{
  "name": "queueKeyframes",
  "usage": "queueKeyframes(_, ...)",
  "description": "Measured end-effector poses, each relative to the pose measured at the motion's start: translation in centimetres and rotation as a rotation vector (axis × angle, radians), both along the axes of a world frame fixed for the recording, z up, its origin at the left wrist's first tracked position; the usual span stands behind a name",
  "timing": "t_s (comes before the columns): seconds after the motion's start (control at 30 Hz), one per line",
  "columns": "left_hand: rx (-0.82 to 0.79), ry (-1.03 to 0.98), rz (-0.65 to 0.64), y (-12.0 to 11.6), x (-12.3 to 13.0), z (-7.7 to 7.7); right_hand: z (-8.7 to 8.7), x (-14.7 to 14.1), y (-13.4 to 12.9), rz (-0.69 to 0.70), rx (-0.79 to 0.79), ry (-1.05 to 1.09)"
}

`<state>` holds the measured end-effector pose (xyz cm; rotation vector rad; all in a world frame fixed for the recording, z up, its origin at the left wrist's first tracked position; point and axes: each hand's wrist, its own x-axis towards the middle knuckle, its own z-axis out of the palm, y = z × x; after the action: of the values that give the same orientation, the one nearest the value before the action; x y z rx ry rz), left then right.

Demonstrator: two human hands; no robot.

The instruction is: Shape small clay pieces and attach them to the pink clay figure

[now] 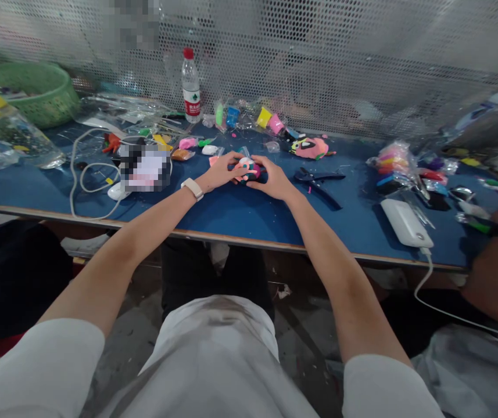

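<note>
Cupping one clay figure (247, 169), both hands (221, 170) (273, 180) wrap fingers round it — bare tabletop (240, 212) toward the near edge.

At mid-frame a matt, soft-looking pink and dark clay figure (247, 170) sits on the smooth matt blue tabletop (240, 212), with a clear glossy plastic bottle (191, 87) at upper centre, a green plastic basket (35, 93) upper left, and perforated metal mesh (362, 64) behind.
</note>
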<state>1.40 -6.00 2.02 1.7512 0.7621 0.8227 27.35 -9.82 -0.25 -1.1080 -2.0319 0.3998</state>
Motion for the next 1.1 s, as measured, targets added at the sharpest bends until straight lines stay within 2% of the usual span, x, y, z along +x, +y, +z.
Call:
queueKeyframes(0.2,0.042,-0.019,-0.049,0.5,-0.3,-0.5,0.6,-0.2,-0.4,0.014,-0.022,-0.005)
queueKeyframes(0.37,0.009,-0.037,-0.068,1.0,-0.2,-0.8,1.1,-0.5,-1.1,0.033,-0.072,0.049)
queueKeyframes(0.63,-0.052,-0.105,-0.019,2.1,-0.1,-1.4,1.1,-0.4,-0.9,0.020,-0.067,0.073)
queueKeyframes(0.8,-0.008,-0.070,-0.020,2.6,-0.2,-1.5,0.9,0.2,-0.4,-0.020,-0.022,0.050)
queueKeyframes(0.93,0.075,-0.040,0.021,2.5,-0.1,-1.4,1.2,0.3,-0.7,-0.003,-0.050,0.039)
queueKeyframes(1.1,0.049,-0.033,-0.011,2.4,-0.4,-1.2,1.5,0.2,-1.0,0.002,-0.083,0.044)
